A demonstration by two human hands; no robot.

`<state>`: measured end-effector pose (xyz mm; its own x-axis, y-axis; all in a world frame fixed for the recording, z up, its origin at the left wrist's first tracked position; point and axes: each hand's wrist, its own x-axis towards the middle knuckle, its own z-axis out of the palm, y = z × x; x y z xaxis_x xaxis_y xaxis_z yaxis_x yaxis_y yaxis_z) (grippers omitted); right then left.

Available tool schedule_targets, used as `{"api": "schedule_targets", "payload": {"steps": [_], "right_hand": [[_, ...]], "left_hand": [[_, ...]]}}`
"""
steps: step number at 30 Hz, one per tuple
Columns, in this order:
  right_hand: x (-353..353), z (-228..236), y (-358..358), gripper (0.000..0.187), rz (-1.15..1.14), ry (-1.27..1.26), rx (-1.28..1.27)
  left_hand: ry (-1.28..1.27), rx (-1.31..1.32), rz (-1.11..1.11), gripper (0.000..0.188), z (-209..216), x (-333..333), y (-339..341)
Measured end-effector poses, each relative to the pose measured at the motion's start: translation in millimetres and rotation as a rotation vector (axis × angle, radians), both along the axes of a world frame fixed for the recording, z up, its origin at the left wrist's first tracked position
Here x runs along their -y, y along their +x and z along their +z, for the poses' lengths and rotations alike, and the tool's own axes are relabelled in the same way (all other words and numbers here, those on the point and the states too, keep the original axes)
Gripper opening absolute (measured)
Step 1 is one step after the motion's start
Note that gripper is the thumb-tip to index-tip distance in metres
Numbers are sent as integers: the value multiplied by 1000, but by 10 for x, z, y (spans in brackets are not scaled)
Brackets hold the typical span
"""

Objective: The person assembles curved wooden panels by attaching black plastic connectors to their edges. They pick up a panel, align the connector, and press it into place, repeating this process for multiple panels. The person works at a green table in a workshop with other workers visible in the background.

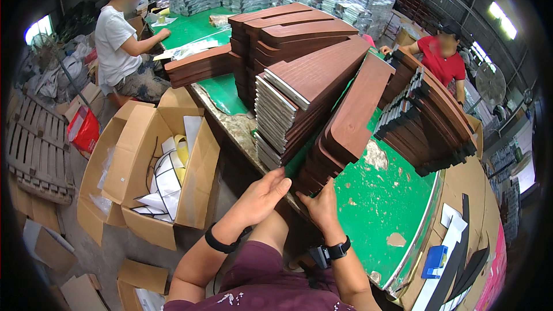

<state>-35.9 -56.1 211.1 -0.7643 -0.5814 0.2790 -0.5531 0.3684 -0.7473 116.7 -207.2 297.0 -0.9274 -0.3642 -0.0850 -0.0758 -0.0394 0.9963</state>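
Note:
Tall stacks of wood-grain brown boards stand on a green-topped table. My left hand (266,194) has its fingers stretched out, their tips at the near lower corner of the middle stack with pale edges (275,118). Just right of it, my right hand (322,207) is at the near lower end of a narrower stack with rounded ends (352,121). Its thumb points left, apart from the fingers, which are partly hidden against the boards. I see nothing held in either hand. A black band is on my left wrist, and a watch-like device on my right.
Open cardboard boxes (133,155) stand on the floor at left. More brown boards (429,121) fan out at right, before a person in red (440,60). Another person in white (115,34) is at far left. A blue tool (434,262) lies by black strips at right.

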Motion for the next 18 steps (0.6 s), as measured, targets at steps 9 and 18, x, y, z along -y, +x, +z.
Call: {"api": "schedule_targets", "payload": {"steps": [9,18], "right_hand": [[-343,-86,-54,69,112,90,0],[-808,-176,259,69,208,73,-55]], "left_hand": [[-59,-313,-132,82,845,-96,-155],[-65,-271,-217,99,1326,-291,-761]]}}
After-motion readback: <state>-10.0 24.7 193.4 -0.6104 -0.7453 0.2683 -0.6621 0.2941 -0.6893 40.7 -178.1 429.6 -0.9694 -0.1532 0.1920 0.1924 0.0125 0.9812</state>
